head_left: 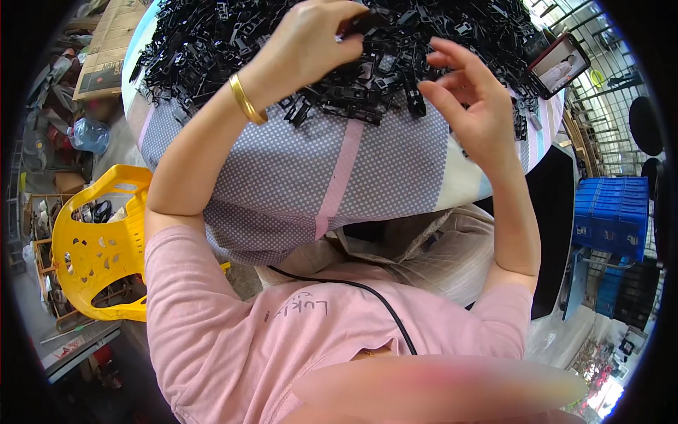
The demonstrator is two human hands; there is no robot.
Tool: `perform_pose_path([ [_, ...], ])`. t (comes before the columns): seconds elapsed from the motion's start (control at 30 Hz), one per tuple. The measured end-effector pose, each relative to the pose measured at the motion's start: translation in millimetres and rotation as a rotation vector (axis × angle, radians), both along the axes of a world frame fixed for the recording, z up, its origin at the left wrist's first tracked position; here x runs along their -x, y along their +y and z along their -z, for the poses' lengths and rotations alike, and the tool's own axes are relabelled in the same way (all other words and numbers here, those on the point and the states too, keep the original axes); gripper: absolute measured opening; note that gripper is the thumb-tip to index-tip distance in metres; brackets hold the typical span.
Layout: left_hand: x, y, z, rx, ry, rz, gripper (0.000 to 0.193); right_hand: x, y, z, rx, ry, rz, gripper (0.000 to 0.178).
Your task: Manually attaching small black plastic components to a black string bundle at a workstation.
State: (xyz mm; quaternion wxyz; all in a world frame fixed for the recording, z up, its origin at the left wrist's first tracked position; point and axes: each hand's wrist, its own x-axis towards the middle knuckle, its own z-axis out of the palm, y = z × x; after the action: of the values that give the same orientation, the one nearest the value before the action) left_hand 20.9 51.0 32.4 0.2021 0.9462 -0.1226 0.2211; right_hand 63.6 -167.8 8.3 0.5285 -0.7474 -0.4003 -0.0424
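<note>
Head view showed a few containers around the table: stacked blue crates (611,215) on the right, a clear plastic bottle (90,136) on the floor at left, and a brown cardboard box (109,49) above it; what they held could not be made out. A broad heap of black parts (212,60) covered the far side of the table, lying loose on a dotted grey cloth (282,166) with a pink stripe. They were small, narrow and glossy, many with rectangular openings, and lay tangled at all angles. Over the heap's near side, the left hand (307,46), a gold bangle (246,100) at its wrist, had thumb and forefinger curled around a black piece (369,21). The right hand (473,99) hung at the heap's right side, fingers loosely bent, thumb spread away, with nothing visible in its grasp. A phone (559,67) stood tilted beyond it.
</note>
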Motion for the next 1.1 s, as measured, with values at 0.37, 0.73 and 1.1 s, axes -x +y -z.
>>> perform_pose_path([
  [0.37,21.1,-36.6,29.3,0.360,-0.244,0.185,0.030,11.0,27.8,5.5,-0.190,-0.095,0.035,0.046],
  [0.73,30.5,-37.6,13.6,0.790,0.335,0.317,0.064,15.5,19.1,-0.7,-0.382,0.472,-0.157,0.030],
  [1.1,28.4,-29.5,5.6,0.616,0.312,0.462,0.057,14.7,5.5,-5.4,-0.285,0.345,-0.148,0.028],
])
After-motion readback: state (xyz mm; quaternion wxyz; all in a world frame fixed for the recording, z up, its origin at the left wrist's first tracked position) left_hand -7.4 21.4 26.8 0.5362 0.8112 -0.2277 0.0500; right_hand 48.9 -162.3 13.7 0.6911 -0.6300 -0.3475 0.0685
